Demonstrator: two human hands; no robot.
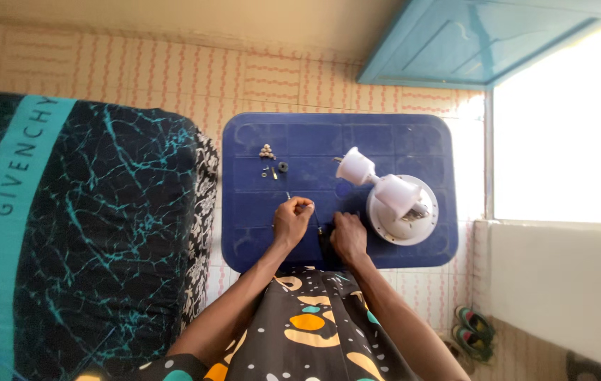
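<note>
A blue plastic table [385,144] stands on a pink-patterned tiled floor [272,77], with a dark marbled bedcover [110,226] at its 9 o'clock and a bright doorway at 3 o'clock. The left hand [292,220] pinches a thin screwdriver [288,197]; the right hand [349,236] closes on a small dark part (too small to identify). A white fan motor [399,201] sits at 2 o'clock of the hands, and small screws [266,152] lie at 11.
</note>
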